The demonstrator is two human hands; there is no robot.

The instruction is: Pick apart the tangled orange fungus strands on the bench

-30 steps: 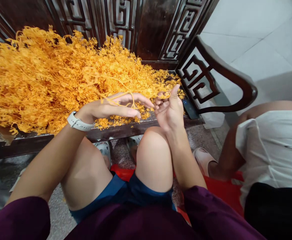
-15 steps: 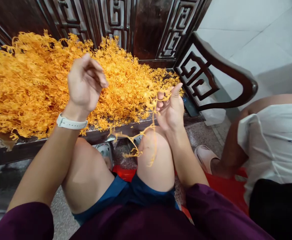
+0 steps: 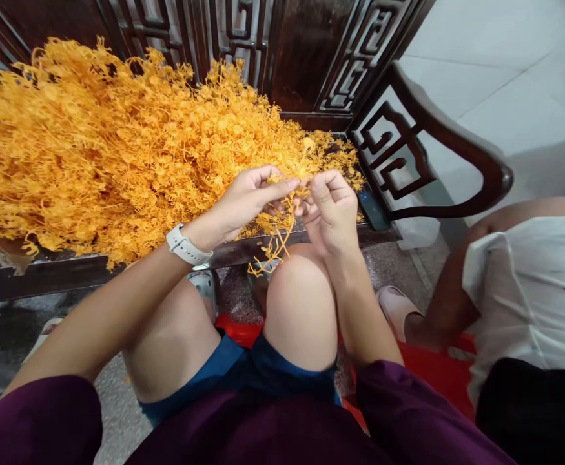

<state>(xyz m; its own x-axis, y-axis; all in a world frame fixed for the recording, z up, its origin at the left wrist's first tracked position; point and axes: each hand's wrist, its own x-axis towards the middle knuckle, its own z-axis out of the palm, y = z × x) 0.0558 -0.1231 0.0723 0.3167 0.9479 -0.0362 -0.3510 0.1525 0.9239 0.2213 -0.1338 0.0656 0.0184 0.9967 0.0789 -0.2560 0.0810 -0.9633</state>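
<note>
A thin, branching orange sprig point(image 3: 282, 240) hangs between my two hands, above my right knee. My right hand point(image 3: 331, 210) pinches its upper part between thumb and fingers. From the other side, my left hand point(image 3: 253, 197) has closed thumb and fingers on the same sprig, its fingertips almost meeting those of the right. The fingers partly hide where the sprig is gripped. Behind both hands lies a big heap of similar orange sprigs point(image 3: 117, 148), tangled together on a dark wooden bench point(image 3: 132, 263).
The bench has a carved back point(image 3: 296, 58) and a curved armrest point(image 3: 476, 155) on the right. A dark phone-like object point(image 3: 373, 208) lies by the armrest. Another person in white shorts point(image 3: 529, 278) sits to my right. Cardboard point(image 3: 6, 255) shows at the bench's left front.
My left hand has come down and right from above the heap to the sprig, and its fingers have closed on it. The right hand still holds the sprig, which now hangs more bunched.
</note>
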